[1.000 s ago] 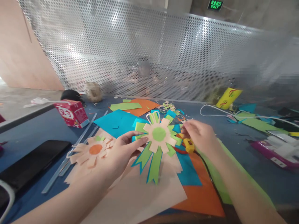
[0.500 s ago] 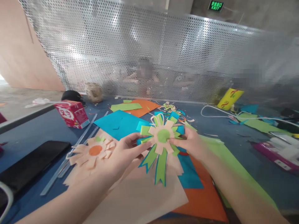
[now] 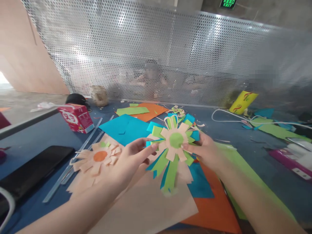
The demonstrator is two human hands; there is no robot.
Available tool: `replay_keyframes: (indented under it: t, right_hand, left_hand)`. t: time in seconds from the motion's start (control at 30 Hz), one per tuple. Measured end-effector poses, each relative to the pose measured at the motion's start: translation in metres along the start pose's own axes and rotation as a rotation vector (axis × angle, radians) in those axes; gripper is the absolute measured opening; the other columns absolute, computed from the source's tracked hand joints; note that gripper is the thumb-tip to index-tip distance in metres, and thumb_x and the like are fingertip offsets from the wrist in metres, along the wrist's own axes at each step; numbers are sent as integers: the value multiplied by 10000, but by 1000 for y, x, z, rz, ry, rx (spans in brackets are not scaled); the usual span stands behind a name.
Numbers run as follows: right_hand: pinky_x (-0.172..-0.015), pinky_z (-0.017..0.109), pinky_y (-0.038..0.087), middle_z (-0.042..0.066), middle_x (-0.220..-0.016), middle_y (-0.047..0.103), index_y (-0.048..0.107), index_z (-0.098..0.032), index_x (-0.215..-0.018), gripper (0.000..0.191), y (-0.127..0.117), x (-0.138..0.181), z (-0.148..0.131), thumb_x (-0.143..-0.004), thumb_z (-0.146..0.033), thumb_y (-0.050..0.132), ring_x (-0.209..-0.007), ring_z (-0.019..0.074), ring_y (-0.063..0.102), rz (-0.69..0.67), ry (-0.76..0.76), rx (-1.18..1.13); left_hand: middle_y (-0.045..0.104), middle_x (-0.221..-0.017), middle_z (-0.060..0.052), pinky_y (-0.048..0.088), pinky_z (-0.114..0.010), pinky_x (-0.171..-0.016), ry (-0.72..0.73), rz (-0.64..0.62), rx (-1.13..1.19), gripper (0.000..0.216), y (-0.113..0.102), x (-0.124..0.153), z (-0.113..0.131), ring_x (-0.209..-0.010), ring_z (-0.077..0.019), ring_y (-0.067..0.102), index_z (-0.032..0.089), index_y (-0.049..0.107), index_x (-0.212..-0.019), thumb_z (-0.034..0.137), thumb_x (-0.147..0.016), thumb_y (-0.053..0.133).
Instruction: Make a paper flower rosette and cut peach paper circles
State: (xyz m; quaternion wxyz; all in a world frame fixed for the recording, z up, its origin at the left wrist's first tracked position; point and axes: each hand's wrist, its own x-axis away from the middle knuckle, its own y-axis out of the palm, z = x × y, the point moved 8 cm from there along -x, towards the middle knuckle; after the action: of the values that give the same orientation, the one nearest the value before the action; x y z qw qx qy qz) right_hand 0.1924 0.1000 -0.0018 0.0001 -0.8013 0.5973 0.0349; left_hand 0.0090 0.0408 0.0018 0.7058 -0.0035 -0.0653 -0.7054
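— Perforated metal screen [image 3: 109,39] behind the tabletop [image 3: 251,146], with a blurred person [image 3: 151,78] beyond. From the head camera, any trouble to expect?

— Most likely, bent petals [image 3: 164,132] on the rosette [image 3: 174,152]. Looks thin and soft, so could crease under too hard a pinch, especially from the left hand [image 3: 134,154], closed on the blue and green strips [image 3: 156,131] at the left edge.

— And from the right hand [image 3: 207,150]?

— Gripping the rosette too, with thumb [image 3: 190,148] on the front, just beside the green disc [image 3: 176,139], and fingers behind the right edge. By pushing sideways, could slide the disc or pale layer off centre, if weakly joined. Cannot tell how firmly stuck.

— Anything lower down?

— Possibly folded or snagged tails [image 3: 172,170], from dipping too far toward the pale sheet [image 3: 156,198] underneath. Cannot tell, at this angle, whether touching.

— Where to find the rosette relative to each hand?

— Between both, touching both, face toward the camera.

— Any neighbours to mind?

— Second flower [image 3: 100,156], orange-centred, lying near the left forearm [image 3: 73,208], well apart from the rosette. Could get crushed by a careless drop of that arm.
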Motion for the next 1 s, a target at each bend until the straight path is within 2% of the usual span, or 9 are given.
replay_keyframes:
  t: [0.1, 0.23, 0.47, 0.67, 0.87, 1.0]
  right_hand:
    - [-726, 344, 544, 36, -911, 698, 582, -214, -966, 423, 2, 1, 2, -593, -255, 775, -842, 230, 665, -21, 14, -32]
    - [-706, 335, 545, 37, -892, 703, 580, -207, -976, 424, 2, 2, 4, -600, -249, 773, -825, 228, 668, -28, 34, -29]
    - [-686, 330, 546, 21, -889, 710, 593, -226, -954, 411, 1, 4, 2, -588, -273, 774, -796, 224, 676, -9, 44, -1]
    - [-673, 334, 562, 39, -880, 712, 598, -214, -930, 399, 3, 6, -5, -581, -308, 768, -801, 240, 677, 2, 57, 31]
    - [-668, 312, 559, 24, -837, 713, 607, -213, -869, 342, 4, 7, -7, -580, -286, 775, -779, 223, 681, -26, 50, 19]
    - [-649, 317, 556, 15, -826, 711, 592, -223, -887, 358, 3, 8, -4, -582, -274, 773, -759, 217, 682, -28, 64, 35]
  left_hand:
    - [587, -737, 0, 414, -243, -597, -18, 49, 57, 234, -4, -2, -1, -682, -124, 531, 178, 612, -736, 390, -674, 689]
    - [561, -653, 22, 410, -224, -582, -33, 33, 72, 253, -5, -3, -3, -628, -99, 514, 166, 553, -625, 368, -670, 698]
    - [581, -670, 22, 411, -233, -564, -44, 52, -4, 255, -9, -1, -5, -563, -90, 511, 171, 547, -633, 373, -661, 700]
    - [517, -565, 49, 379, -210, -540, -14, 58, -62, 301, -12, 0, 0, -517, -68, 484, 172, 562, -594, 440, -692, 659]
    - [578, -724, 15, 422, -227, -544, -56, 71, 71, 240, -15, -2, -6, -551, -74, 500, 184, 655, -726, 421, -688, 668]
    - [582, -732, -9, 432, -254, -516, -107, 76, 134, 164, -17, 1, -13, -571, -108, 514, 180, 662, -694, 334, -653, 700]
